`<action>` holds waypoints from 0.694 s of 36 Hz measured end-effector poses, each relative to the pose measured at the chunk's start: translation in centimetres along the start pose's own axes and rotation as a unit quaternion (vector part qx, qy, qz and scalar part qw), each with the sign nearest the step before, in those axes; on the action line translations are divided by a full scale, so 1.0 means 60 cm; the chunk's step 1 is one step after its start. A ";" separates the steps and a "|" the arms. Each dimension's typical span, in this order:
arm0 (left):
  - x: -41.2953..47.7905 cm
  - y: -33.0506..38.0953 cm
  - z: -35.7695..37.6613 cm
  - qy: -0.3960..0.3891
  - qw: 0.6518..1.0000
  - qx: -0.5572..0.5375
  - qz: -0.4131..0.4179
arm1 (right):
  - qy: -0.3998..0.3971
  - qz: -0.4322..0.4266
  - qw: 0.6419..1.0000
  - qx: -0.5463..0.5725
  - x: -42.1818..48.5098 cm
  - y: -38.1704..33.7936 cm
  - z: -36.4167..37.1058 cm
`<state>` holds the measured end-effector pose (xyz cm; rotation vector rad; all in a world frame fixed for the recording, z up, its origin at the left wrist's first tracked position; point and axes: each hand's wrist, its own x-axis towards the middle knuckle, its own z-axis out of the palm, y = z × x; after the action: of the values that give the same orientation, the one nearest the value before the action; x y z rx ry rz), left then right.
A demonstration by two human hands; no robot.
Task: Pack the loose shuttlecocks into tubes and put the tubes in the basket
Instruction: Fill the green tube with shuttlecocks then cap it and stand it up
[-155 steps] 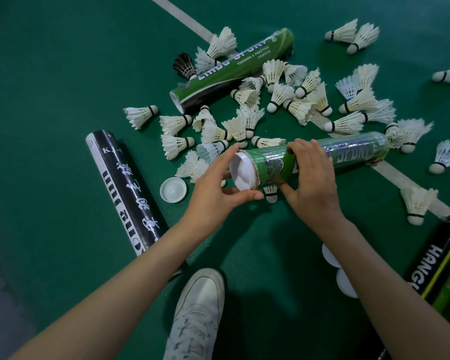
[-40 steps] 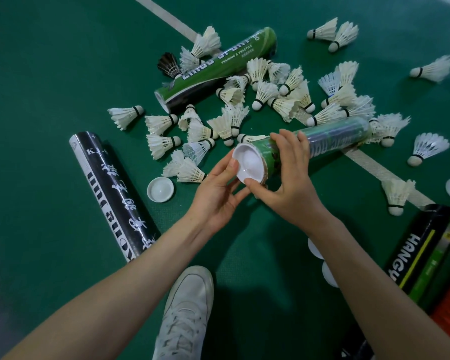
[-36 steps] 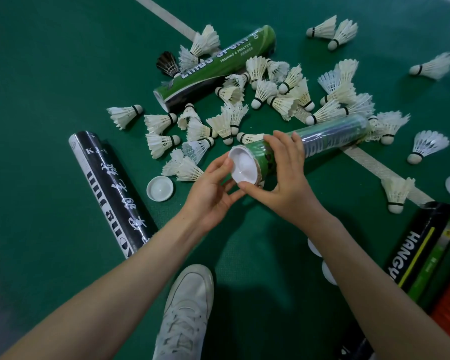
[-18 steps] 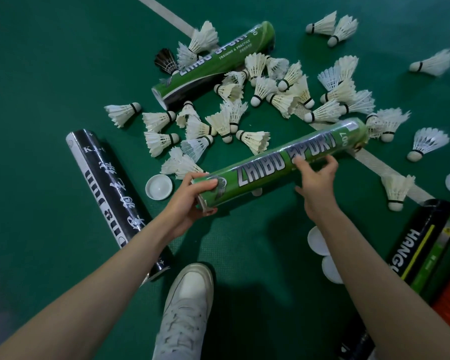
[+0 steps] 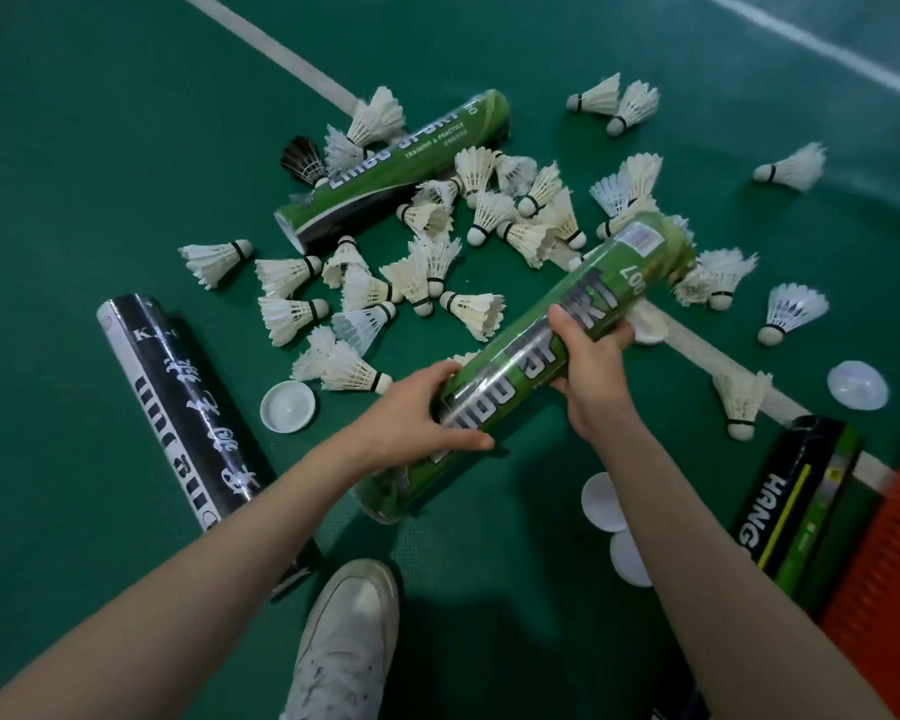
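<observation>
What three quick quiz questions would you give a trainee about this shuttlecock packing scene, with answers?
1. True or false: the left hand and right hand both grip the same green tube.
2. The orange basket is on the person's: A) right B) left C) lap.
3. Fill in: the tube on the floor beside the left forearm is coloured ___.
Key: 1 true; 2 A; 3 black.
</observation>
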<state>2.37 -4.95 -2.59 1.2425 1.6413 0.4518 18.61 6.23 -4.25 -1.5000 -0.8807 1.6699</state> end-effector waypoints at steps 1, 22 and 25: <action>0.006 0.015 0.004 0.014 1.000 -0.004 0.012 | -0.011 -0.015 1.000 -0.015 -0.002 -0.008 0.004; 0.072 0.094 0.058 0.087 0.995 -0.013 0.037 | -0.088 -0.035 0.988 -0.118 -0.012 -0.056 -0.065; 0.092 0.077 0.066 0.073 0.996 0.052 0.009 | -0.002 -0.010 0.981 -0.194 0.026 -0.037 -0.102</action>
<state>8.18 0.75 -3.48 1.3290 1.7970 0.4831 24.74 8.87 -3.71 -1.7324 -1.2747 1.5465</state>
